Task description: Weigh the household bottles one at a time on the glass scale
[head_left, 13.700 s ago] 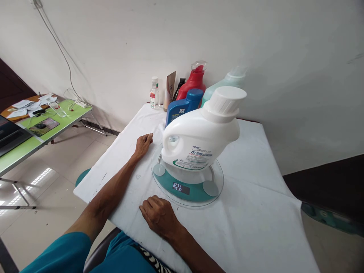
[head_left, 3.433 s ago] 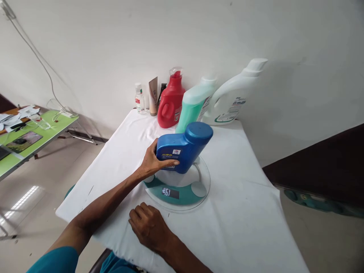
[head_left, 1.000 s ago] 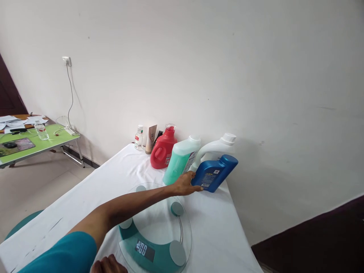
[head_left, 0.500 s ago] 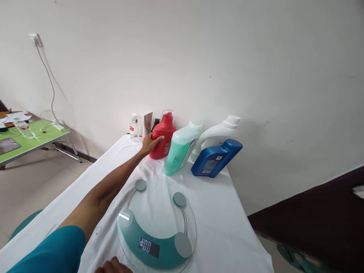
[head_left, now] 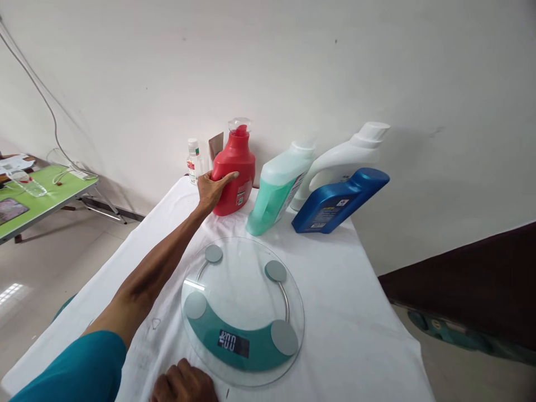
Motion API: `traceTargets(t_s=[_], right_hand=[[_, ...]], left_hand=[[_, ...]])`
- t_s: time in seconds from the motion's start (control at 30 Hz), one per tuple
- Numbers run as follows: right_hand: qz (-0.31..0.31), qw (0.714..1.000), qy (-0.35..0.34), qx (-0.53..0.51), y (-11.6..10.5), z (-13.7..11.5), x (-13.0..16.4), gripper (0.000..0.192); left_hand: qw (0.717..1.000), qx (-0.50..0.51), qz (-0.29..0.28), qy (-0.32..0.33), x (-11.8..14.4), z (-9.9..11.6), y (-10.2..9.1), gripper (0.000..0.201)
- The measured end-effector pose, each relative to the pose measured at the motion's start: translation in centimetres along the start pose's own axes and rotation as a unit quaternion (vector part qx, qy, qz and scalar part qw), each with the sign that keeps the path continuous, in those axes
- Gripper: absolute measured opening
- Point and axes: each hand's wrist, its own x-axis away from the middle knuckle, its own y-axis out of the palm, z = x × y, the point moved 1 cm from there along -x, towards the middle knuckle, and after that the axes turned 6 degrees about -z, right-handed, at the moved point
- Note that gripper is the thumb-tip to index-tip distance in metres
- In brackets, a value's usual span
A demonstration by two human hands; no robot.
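Observation:
My left hand [head_left: 211,191] grips the left side of a red detergent bottle [head_left: 235,184], thumb across its front. That bottle stands upright, with a clear cap [head_left: 240,124] on top. My right hand [head_left: 182,384] rests as a fist on the cloth by the near edge of a round glass scale [head_left: 234,301], and no object shows in it. The scale's display [head_left: 233,342] reads 0.0. Right of the red bottle stand a green liquid bottle [head_left: 274,192], a white jug [head_left: 343,159] and a blue bottle [head_left: 335,204].
A small clear bottle [head_left: 193,162] and a brown tube [head_left: 216,146], partly hidden, stand against the wall. White cloth [head_left: 335,312] covers the table. A green low table [head_left: 58,192] with a clear bottle [head_left: 27,183] is at left; a dark furniture edge [head_left: 469,285] at right.
My view has shifted, so the bottles appear larger and nearer. The red bottle now looks more upright in my left hand. My right fist shows more fully.

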Motion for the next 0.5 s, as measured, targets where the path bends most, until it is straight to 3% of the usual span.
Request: traceTargets(t_s=[0.17, 0.27, 0.4, 0.5], right_hand=[[0.014, 0.999, 0.0, -0.039, -3.9, 0.7, -1.4, 0.022], [-0.007, 0.998, 0.0, -0.07, -6.2, 0.8, -2.2, 0.023], [-0.061, 0.994, -0.005, -0.085, -7.8, 0.8, -2.7, 0.019], [-0.086, 0.993, -0.01, -0.082, -8.1, 0.8, -2.9, 0.015]], left_hand=[[0.998, 0.005, 0.029, 0.054, 1.7, 3.7, -4.2, 0.048], [0.996, -0.012, 0.042, 0.078, 3.1, 6.1, -7.1, 0.05], [0.997, -0.001, 0.026, 0.066, 6.2, 8.3, -10.6, 0.054], [0.999, 0.026, -0.001, 0.04, 9.3, 8.9, -11.9, 0.057]])
